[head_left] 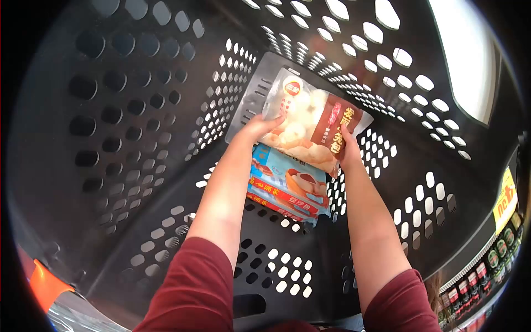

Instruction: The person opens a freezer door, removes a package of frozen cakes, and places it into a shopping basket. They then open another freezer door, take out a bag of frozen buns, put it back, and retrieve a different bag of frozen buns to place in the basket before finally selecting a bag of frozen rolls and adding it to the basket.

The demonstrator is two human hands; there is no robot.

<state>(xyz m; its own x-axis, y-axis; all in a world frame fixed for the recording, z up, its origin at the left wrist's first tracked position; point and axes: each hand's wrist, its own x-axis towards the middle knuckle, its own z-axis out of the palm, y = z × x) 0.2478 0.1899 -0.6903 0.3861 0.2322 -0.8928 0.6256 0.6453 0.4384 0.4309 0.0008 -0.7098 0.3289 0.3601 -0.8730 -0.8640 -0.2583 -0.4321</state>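
Both my arms reach deep into a dark perforated shopping basket. My left hand grips the left edge of a clear frozen-bun packet with a brown label and white buns showing. My right hand holds the packet's lower right edge. The packet lies tilted over the far end of the basket floor. Under it, nearer to me, lies a stack of flat blue and red food packets, partly covered by the bun packet.
The basket walls rise steeply on all sides, with round and oblong holes. A shop shelf with bottles and a yellow price tag shows at the lower right. An orange object sits outside the basket at lower left.
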